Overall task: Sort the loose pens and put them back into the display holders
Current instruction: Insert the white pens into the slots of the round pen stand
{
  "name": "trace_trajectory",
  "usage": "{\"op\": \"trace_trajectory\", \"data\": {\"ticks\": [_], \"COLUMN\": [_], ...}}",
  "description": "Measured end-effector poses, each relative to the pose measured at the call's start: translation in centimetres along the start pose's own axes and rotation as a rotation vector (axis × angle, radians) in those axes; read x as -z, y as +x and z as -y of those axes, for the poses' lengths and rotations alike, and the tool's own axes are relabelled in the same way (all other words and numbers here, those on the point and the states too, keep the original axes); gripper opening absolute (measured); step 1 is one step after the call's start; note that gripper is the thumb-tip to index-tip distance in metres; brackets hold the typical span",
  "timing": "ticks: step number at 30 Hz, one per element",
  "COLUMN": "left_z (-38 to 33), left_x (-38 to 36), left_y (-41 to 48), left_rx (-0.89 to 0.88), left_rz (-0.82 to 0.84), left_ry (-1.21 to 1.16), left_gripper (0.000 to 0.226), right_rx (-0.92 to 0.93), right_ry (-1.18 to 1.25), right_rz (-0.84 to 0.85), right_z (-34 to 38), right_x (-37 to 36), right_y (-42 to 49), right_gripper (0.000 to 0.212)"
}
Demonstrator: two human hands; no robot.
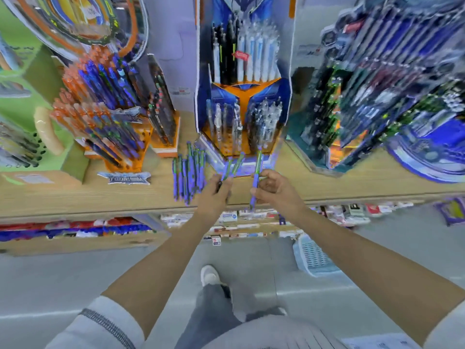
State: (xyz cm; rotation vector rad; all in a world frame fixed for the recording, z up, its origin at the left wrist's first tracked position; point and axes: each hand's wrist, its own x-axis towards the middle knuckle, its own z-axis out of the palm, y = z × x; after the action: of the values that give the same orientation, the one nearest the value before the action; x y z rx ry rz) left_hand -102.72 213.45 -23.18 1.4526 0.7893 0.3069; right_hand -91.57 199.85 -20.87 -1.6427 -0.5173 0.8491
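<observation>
Head view, centre frame: my left hand (214,195) curls round two pens (232,166) and my right hand (275,188) pinches a single pen (256,178) mid-barrel. I judge them light, stiff and slick, so mid-barrel grips suit. Just beyond, loose pens (188,172) lie on the shelf (75,200) before the blue display holder (283,94).

Far-right display rack (392,79) blurred, perhaps pen packs (364,71); green holder (17,144) edge-cropped.

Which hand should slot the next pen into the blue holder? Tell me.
Right. The right hand pinches a single pen aimed at the blue display holder; the left hand grips several pens.
</observation>
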Motion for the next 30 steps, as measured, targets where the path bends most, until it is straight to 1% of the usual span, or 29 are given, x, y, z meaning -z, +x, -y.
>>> {"op": "trace_trajectory", "data": {"ticks": [2, 4, 10, 12, 14, 17, 19, 24, 27, 29, 30], "left_z": [0.1, 0.1, -1.5, -2.5, -3.4, -4.8, -5.4, -6.8, -8.0, -8.4, -8.5], "left_x": [-3.3, -7.3, -19.3, -22.7, -25.4, -29.5, -31.7, -37.2, -40.0, -41.2, -41.9], "left_y": [-1.3, -2.8, -5.6, -5.8, -5.5, -3.9, -2.5, 2.1, 4.9, 6.3, 7.2], "left_rx": [-0.062, -0.112, -0.148, -0.147, -0.175, -0.230, -0.258, -0.305, -0.308, -0.338, -0.347], "left_rz": [0.039, 0.112, 0.319, 0.392, 0.460, 0.559, 0.578, 0.685, 0.730, 0.751, 0.769], "left_ry": [0.063, 0.075, 0.119, 0.131, 0.153, 0.205, 0.242, 0.264, 0.275, 0.298, 0.306], "left_gripper": [0.021, 0.022, 0.014, 0.015, 0.018, 0.025, 0.024, 0.022, 0.018, 0.014, 0.017], "right_rx": [0.019, 0.033, 0.013, 0.010, 0.009, 0.011, 0.015, 0.003, 0.001, 0.011, 0.014], "right_ry": [-0.045, -0.032, 0.056, 0.050, 0.047, 0.041, 0.025, -0.009, 0.009, 0.012, 0.001], "right_rz": [-0.075, -0.145, -0.338, -0.400, -0.455, -0.562, -0.623, -0.755, -0.856, -0.931, -0.966], "right_z": [-0.8, -1.7, -2.7, -2.7, -2.6, -2.6, -2.5, -2.9, -2.5, -1.9, -1.8], "right_x": [3.3, 7.2, 17.4, 20.3, 22.8, 26.6, 28.7, 34.8, 37.8, 39.1, 39.9], "right_y": [-2.4, -5.4, -12.9, -14.4, -15.2, -15.4, -14.9, -12.1, -10.3, -9.5, -9.1], "right_gripper": [0.028, 0.024, 0.016, 0.011, 0.013, 0.016, 0.018, 0.008, 0.018, 0.020, 0.020]}}
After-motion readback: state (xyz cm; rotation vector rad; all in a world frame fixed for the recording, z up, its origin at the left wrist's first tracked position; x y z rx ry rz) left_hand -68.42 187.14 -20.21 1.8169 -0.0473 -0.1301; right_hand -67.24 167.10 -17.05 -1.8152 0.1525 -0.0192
